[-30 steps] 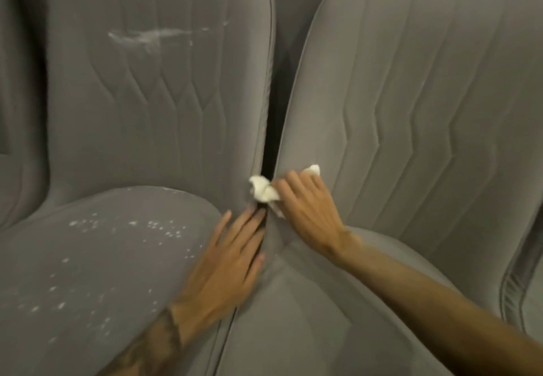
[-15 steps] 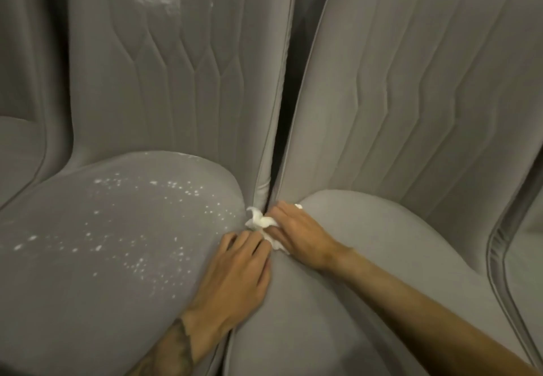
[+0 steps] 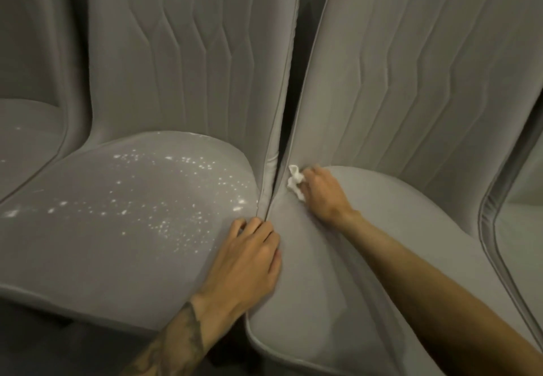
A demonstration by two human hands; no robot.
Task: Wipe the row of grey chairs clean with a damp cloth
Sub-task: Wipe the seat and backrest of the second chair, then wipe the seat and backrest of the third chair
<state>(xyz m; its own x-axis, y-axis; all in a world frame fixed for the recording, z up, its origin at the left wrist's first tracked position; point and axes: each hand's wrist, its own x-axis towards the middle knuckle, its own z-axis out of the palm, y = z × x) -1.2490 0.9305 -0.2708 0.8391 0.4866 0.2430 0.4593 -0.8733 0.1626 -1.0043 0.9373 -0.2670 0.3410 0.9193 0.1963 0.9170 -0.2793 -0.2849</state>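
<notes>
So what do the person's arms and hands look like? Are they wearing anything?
Both arms are bare: no sleeves, gloves, rings or watch show. The left forearm has dark tattoos running up to the wrist, below the left hand. The right forearm has no markings that I can see, and neither does the right hand.
</notes>
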